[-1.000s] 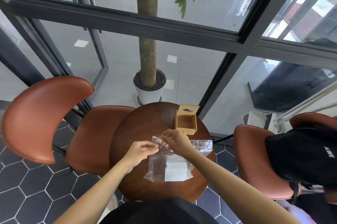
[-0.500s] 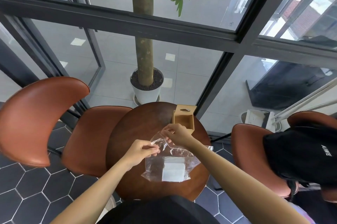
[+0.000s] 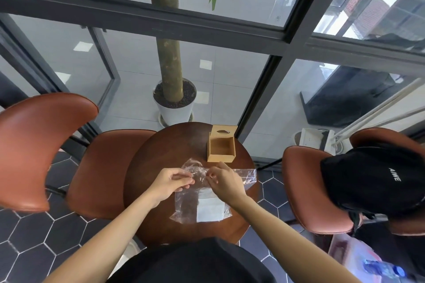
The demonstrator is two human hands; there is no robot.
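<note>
A wall of dark-framed windows backs a round wooden table, which has a rust-brown chair on its left. On the near half of the table lies a clear plastic bag, mostly flat on the wood. A white pack, probably tissues, shows through at its closed near end. The far end, the mouth, is crumpled, and the person's hands meet there. The left hand and the right hand each pinch the film between thumb and fingertips, almost touching each other. A loose flap of the bag runs out to the right past the right hand.

I'd judge the film thin, limp and slippery, with almost no weight; it won't keep a shape and tends to cling to itself. The pack looks light and soft. The best hold is the rim of the mouth, one layer per hand, so the layers part. A grip lower down would only drag the pack along.

Just beyond the hands stands an open wooden tissue box, apart from the bag. A black backpack sits on the seat to the right, and a potted tree stands farther off.

Half a second ago the mouth arched up off the table. Now it sits lower and more bunched, with the hands closer together.
</note>
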